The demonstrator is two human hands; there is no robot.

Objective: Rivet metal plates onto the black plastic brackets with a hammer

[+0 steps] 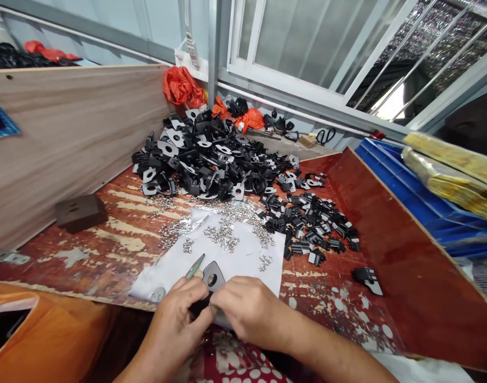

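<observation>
Near the front edge of the table, my left hand (181, 314) is closed on a black plastic part (217, 271) whose grey flat face has a round hole. A slim pointed tool with a green side (195, 266) sticks out from behind the fingers of that same hand. My right hand (253, 311) is closed against the part's lower side, its thumb and fingertips pinched together. What lies in that pinch is hidden. Beyond both hands, small metal pins and rivets (223, 236) lie in loose clusters on a white sheet (237, 260).
A large heap of black parts (211, 154) rises at the back, with smaller black clips (311, 226) to its right. One black part (366, 279) lies apart. A brown block (81, 213) sits left. Wooden boards (406, 239) wall the sides; a blue crate (422, 186) stands outside.
</observation>
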